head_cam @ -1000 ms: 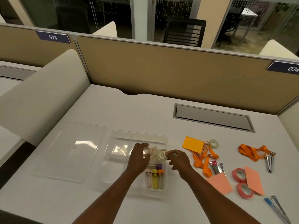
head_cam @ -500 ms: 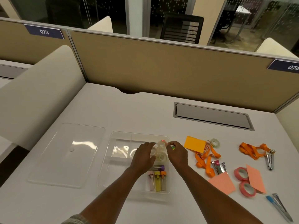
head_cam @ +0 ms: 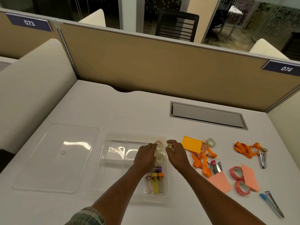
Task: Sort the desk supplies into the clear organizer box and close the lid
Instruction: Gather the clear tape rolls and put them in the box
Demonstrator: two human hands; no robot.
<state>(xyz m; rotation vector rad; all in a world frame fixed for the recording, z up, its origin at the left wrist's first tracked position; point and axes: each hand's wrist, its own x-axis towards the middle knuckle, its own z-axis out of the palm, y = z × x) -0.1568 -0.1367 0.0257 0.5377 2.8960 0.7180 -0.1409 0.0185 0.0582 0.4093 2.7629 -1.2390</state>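
Observation:
The clear organizer box (head_cam: 113, 176) lies open on the desk, with its lid (head_cam: 56, 156) flat to its left. My left hand (head_cam: 145, 157) reaches into the box's back right compartment, fingertips closed on a clear tape roll (head_cam: 159, 144). A second tape roll (head_cam: 159, 158) lies just behind that hand. Several coloured highlighters (head_cam: 155, 181) lie in the front right compartment. My right hand (head_cam: 176, 153) hovers over the box's right rim and pinches a small green item (head_cam: 169, 145).
Right of the box lie an orange sticky note (head_cam: 191, 143), a small tape roll (head_cam: 211, 142), two orange lanyards (head_cam: 203, 159) (head_cam: 245, 149), metal clips (head_cam: 215, 166), pink notes (head_cam: 220, 182), two pink tape rolls (head_cam: 236, 172) and a blue clip (head_cam: 271, 203). A partition wall stands behind.
Both hands have moved away from me toward the box's back right corner. The tape roll in my left hand now sits at the back wall of that compartment.

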